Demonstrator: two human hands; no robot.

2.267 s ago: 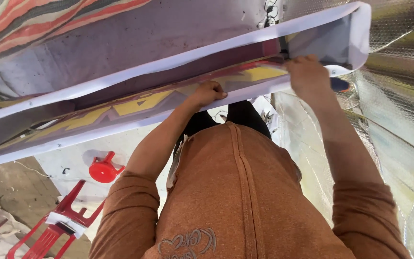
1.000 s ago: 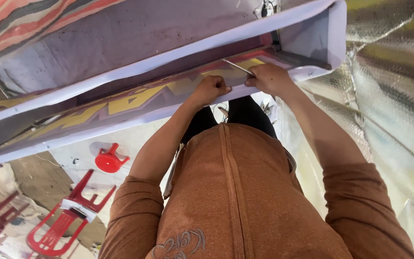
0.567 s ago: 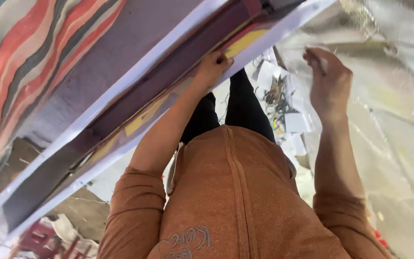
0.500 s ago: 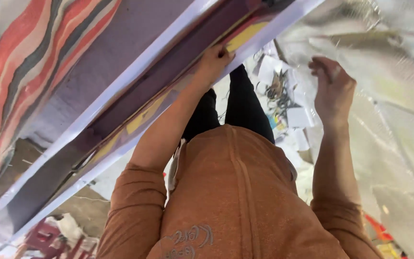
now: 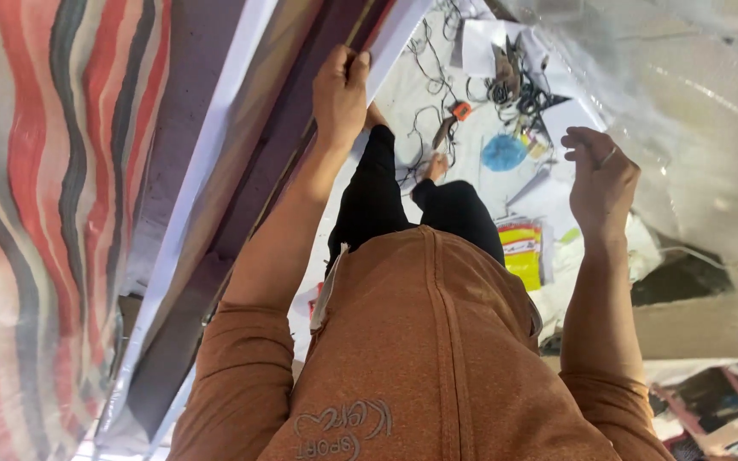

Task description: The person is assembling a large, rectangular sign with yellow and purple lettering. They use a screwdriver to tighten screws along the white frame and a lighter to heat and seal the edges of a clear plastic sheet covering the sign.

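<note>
White-edged banner panel pinched by left grip; right grip loosely spread above cluttered floor.

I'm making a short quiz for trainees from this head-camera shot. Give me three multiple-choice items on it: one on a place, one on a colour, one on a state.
1. Where is the left hand?
A. on the edge of the long white panel
B. on the floor
C. in a pocket

2. What colour is the small round thing on the floor among the cables?
A. blue
B. green
C. black

3. How is the right hand?
A. closed around the panel
B. free in the air, holding nothing that shows
C. flat on the floor

Answers:
1 A, its fingers curl over the panel's edge.
2 A, it shows blue against the pale floor.
3 B, it is raised apart from the panel, fingers loosely bent.
</note>
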